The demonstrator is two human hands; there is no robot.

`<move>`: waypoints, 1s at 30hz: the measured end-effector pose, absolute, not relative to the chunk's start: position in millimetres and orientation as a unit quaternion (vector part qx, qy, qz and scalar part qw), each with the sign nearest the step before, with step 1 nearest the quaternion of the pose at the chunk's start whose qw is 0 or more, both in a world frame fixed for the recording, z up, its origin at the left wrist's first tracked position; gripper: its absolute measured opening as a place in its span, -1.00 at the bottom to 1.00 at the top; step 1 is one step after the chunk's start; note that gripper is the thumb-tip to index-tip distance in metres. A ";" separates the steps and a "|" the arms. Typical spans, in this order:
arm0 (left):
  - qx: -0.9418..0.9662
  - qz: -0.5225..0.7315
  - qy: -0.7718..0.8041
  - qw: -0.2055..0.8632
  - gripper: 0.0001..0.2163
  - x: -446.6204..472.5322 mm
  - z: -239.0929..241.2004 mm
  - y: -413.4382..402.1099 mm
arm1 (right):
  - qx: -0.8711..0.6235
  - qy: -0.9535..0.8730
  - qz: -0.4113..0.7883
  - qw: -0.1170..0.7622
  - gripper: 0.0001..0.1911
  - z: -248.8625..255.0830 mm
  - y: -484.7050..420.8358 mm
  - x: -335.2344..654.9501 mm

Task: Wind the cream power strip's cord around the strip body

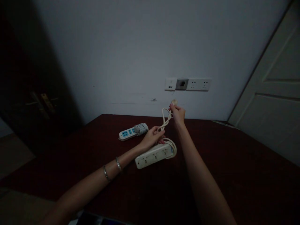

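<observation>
A white power strip (pixel 154 155) lies on the dark red table, part of its cord looped around its right end. The rest of the cream power cord (pixel 166 121) rises in a loose twist between my hands. With fingers closed, my left hand (pixel 152 137) grips the cord just above the strip. Higher up and to the right, my right hand (pixel 178 113) pinches the cord's end by the plug (pixel 174 102), which sticks up past the fingers in front of the wall. My left fingertips partly hide the cord near the strip.
Behind my left hand lies a second power strip (pixel 127 133) with blue sockets, its grey cord (pixel 141 128) wound around it. Wall sockets (pixel 198 84) sit above the table (pixel 225 162). A pale door (pixel 278 87) stands right, a dark door (pixel 21 78) left.
</observation>
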State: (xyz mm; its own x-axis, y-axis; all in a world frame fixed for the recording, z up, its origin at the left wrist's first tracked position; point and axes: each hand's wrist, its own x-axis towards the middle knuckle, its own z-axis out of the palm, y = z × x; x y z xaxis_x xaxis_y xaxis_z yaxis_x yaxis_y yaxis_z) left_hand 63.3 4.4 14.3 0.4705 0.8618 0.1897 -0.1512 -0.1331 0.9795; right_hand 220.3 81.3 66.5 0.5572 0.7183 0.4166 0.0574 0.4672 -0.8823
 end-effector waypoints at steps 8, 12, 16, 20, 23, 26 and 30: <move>0.664 0.359 0.396 0.523 -0.94 53.6 5.6 7.2 | -0.474 -0.302 0.302 0.770 -0.81 43.1 93.4 239.4; 0.703 0.358 0.405 0.463 -0.80 58.2 8.2 2.8 | -0.483 -0.262 0.328 0.768 -0.82 32.6 96.5 245.3; 0.729 0.388 0.370 0.426 -0.75 69.7 5.7 -5.2 | -0.496 -0.222 0.355 0.761 -0.82 22.6 99.9 254.4; 0.716 0.401 0.367 0.438 -0.74 82.9 -1.3 -10.1 | -0.498 -0.186 0.380 0.757 -0.81 11.4 102.3 260.8; 0.700 0.388 0.378 0.466 -0.73 87.9 -3.9 -11.2 | -0.500 -0.167 0.390 0.755 -0.81 3.9 103.4 262.4; 0.694 0.384 0.385 0.472 -0.71 88.5 -4.2 -12.3 | -0.504 -0.157 0.395 0.752 -0.82 -0.9 105.9 261.6; 0.695 0.378 0.391 0.470 -0.70 87.1 -5.6 -15.1 | -0.510 -0.142 0.398 0.749 -0.82 -4.4 114.0 259.7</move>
